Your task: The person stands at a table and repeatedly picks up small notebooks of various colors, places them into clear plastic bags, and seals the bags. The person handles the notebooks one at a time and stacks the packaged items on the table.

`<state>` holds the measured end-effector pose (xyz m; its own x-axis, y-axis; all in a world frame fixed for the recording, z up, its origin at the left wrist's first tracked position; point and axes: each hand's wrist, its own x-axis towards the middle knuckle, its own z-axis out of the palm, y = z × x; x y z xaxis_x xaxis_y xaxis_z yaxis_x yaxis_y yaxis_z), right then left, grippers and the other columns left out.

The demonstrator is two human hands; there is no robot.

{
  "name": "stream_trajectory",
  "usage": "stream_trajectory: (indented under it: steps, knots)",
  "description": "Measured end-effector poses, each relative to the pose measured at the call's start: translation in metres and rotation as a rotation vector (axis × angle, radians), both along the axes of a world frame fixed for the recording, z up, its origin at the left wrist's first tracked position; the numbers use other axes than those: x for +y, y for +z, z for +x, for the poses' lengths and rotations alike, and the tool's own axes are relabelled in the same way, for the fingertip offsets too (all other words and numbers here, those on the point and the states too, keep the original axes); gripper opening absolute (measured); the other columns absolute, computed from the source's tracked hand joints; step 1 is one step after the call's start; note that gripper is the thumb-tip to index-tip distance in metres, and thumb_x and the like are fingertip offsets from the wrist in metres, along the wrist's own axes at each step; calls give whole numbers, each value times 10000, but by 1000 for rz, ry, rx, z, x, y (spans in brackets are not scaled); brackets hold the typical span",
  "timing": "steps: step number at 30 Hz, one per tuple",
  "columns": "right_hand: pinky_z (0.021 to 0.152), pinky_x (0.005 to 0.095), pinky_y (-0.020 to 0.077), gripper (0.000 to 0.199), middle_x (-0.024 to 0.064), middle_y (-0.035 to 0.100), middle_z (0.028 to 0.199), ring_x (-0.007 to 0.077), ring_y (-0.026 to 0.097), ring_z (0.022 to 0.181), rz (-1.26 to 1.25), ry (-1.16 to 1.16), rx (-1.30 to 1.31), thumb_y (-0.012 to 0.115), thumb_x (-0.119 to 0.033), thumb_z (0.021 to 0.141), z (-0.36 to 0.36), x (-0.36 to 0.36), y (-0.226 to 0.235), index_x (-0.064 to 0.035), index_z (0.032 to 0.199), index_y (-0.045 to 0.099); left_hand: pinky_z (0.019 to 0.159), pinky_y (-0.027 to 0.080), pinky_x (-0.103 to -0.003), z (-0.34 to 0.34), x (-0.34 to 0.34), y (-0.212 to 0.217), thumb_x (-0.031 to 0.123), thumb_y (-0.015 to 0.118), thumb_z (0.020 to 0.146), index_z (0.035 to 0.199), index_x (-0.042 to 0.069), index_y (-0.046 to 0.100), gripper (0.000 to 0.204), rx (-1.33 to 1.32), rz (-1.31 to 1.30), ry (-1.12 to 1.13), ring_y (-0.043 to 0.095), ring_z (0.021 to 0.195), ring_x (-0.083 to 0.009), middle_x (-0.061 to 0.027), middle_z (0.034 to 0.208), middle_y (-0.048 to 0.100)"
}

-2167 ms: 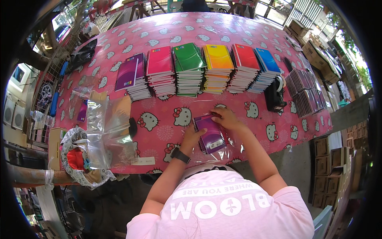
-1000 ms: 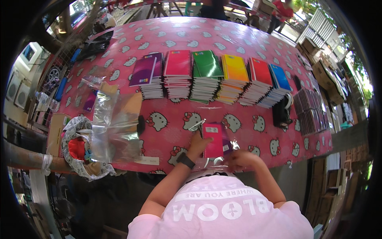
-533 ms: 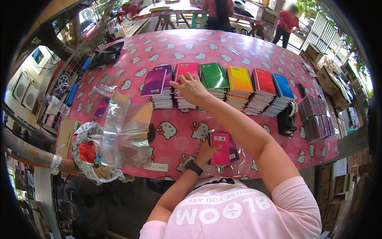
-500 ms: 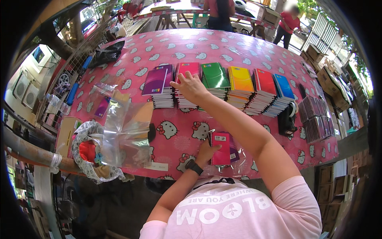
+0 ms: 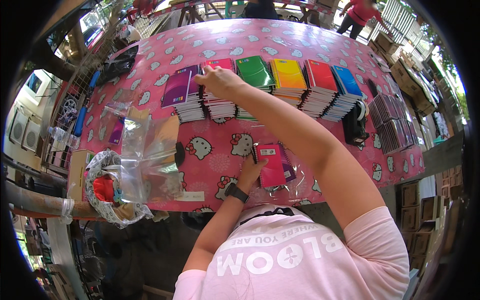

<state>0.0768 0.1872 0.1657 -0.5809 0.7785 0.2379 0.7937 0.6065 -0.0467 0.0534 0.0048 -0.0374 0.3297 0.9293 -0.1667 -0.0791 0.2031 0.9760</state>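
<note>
My left hand (image 5: 253,171) is closed on a pink spiral notebook (image 5: 270,172) near the table's front edge, with its thumb on the cover. A purple notebook (image 5: 288,167) sticks out from beneath it, over clear plastic. My right hand (image 5: 220,81) reaches across to the notebook stacks, fingers bent, by the right edge of the purple stack (image 5: 179,89). It partly covers the pink stack (image 5: 220,96); whether its fingertips grip a notebook is hidden. Rightward in the row stand green (image 5: 254,71), yellow (image 5: 288,75), red (image 5: 320,76) and blue (image 5: 347,81) spiral notebook stacks.
Clear plastic bags (image 5: 150,160) and a patterned cloth basket (image 5: 102,195) lie at the left. A black tape dispenser (image 5: 356,127) and dark wrapped stacks (image 5: 394,122) stand at the right. A black bag (image 5: 119,65) lies far left; a person (image 5: 361,17) stands beyond the table.
My right hand has shifted left from above the pink stack to the edge of the purple stack. My left hand keeps hold of the pink notebook. The view has tilted down.
</note>
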Motion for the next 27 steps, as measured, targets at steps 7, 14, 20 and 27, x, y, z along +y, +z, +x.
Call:
stream_trajectory:
  steps: [7, 14, 20, 27]
  knots:
    - [833, 372, 511, 209, 125, 607, 1001, 284, 565, 1029, 143, -17, 51, 536, -60, 793, 26, 1, -23, -44, 996, 580, 832, 461, -328, 1, 1, 9, 140, 628, 825, 1124, -21, 527, 354, 58, 20, -1, 597, 931, -200, -124, 1039, 629]
    - [787, 373, 487, 162, 122, 640, 902, 271, 600, 928, 368, 33, 734, 547, -40, 803, 57, -35, 28, -55, 945, 624, 833, 461, -333, 3, -4, 8, 163, 598, 855, 1119, -16, 527, 327, -105, 19, 14, 598, 926, -216, -128, 1021, 629]
    - [681, 283, 469, 169, 72, 623, 780, 147, 581, 718, -566, 57, 626, 652, -43, 760, 156, -104, -37, -17, 927, 653, 849, 453, -314, 4, 0, 16, 268, 617, 871, 1142, 6, 538, 386, -416, -269, 204, 585, 926, -182, -73, 1049, 619]
    - [869, 394, 427, 287, 117, 616, 1067, 289, 549, 1029, 95, -38, 457, 702, -116, 701, 115, -89, -46, -73, 981, 654, 838, 462, -328, -1, 3, -14, 158, 713, 746, 1109, 2, 551, 427, 53, 112, 46, 596, 915, -207, -108, 1023, 635]
